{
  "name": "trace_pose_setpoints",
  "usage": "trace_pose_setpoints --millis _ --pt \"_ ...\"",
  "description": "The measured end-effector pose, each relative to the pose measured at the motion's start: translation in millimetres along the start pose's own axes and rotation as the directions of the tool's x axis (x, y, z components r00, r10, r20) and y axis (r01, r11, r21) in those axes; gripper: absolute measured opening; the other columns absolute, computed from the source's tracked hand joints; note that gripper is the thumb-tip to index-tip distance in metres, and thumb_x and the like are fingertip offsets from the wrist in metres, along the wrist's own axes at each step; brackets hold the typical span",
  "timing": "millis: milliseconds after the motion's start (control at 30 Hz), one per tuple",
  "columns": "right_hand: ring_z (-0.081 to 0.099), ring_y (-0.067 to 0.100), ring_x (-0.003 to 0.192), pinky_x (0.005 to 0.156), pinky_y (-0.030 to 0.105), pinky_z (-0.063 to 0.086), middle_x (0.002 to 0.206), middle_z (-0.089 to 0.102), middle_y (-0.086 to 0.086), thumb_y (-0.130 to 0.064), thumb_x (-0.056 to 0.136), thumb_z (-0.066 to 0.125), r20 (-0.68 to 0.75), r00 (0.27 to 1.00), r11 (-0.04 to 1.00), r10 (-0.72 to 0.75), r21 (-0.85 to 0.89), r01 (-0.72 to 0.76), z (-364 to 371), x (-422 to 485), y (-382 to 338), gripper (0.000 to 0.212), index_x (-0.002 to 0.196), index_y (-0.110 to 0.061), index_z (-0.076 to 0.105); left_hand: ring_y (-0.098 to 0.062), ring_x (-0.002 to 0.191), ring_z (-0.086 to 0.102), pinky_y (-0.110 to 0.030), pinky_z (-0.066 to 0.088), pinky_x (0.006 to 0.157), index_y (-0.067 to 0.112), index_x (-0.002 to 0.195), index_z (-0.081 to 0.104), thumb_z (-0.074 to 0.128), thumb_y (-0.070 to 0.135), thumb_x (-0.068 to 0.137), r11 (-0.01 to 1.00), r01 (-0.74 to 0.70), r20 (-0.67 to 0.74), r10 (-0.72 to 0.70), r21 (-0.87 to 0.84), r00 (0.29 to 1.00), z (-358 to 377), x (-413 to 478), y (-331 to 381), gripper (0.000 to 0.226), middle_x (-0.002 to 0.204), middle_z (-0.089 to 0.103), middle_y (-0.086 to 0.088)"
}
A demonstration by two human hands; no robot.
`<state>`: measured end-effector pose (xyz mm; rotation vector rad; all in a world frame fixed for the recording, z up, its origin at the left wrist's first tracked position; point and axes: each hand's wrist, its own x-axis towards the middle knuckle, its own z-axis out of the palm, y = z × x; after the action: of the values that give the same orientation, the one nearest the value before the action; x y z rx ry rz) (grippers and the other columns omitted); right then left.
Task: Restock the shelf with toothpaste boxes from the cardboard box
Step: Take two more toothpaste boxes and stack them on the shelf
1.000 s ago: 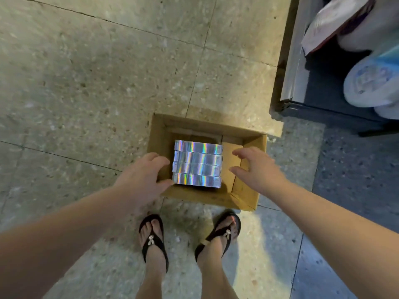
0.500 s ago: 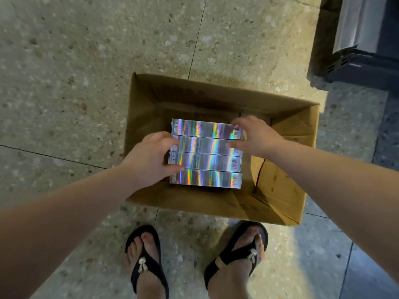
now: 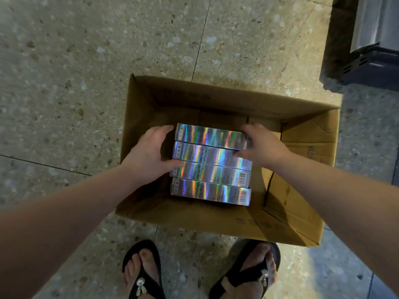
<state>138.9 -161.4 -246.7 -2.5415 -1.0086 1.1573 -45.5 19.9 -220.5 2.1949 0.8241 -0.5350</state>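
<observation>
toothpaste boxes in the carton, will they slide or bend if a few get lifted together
The toothpaste boxes have glossy holographic faces, so they may slide against each other. Straight, uncrushed edges suggest they're stiff. Flat sides shouldn't roll; the left hand and right hand at opposite ends should steady them.

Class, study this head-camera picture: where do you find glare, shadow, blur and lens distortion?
Head view: rainbow glare streaks the four holographic silver toothpaste boxes; head view: the open brown cardboard box shadows its far inner wall, while a bright patch lights the speckled stone floor at lower right; head view: the right hand looks slightly smeared, and wide-angle stretching grows toward the frame edges.
</observation>
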Motion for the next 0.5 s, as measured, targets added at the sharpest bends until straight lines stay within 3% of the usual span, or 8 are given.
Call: trace_pose_setpoints --millis 200,367,500 --pt "0.052 0.018 0.093 0.068 0.023 0.034 0.108 0.058 0.007 -0.02 0.075 0.072 -0.239 0.969 0.97 0.063 0.244 -0.003 -29.5 -52.4 21.8 0.047 0.117 -0.015 0.053 -0.023 0.137 0.026 -0.041 0.029 0.111 0.021 0.143 0.02 0.077 0.033 0.069 0.996 0.043 0.093 -0.05 0.074 0.994 5.5 13.9 10.4 0.094 0.15 0.027 -0.005" --pt "0.053 0.016 0.089 0.067 0.018 0.039 0.106 0.058 0.005 -0.016 0.074 0.073 -0.245 0.964 0.959 0.106 0.282 -0.033 -38.0 -82.0 37.9 0.047 0.116 -0.016 0.053 -0.026 0.141 0.013 -0.045 0.023 0.113 0.03 0.144 0.016 0.074 0.033 0.071 0.981 0.022 0.275 -0.076 0.192 0.958 17.7 32.9 9.0 0.093 0.155 0.015 -0.003" --pt "0.051 0.013 0.092 0.07 0.015 0.038 0.105 0.053 0.0 -0.015 0.074 0.073 -0.247 0.96 0.956 0.135 0.288 -0.06 -30.0 -83.4 40.3 0.049 0.118 -0.015 0.053 -0.023 0.129 0.033 -0.041 0.036 0.104 0.022 0.133 0.039 0.076 0.025 0.069 0.983 -0.019 0.271 -0.032 0.182 0.962 23.1 36.6 5.7 0.074 0.141 0.038 -0.002"
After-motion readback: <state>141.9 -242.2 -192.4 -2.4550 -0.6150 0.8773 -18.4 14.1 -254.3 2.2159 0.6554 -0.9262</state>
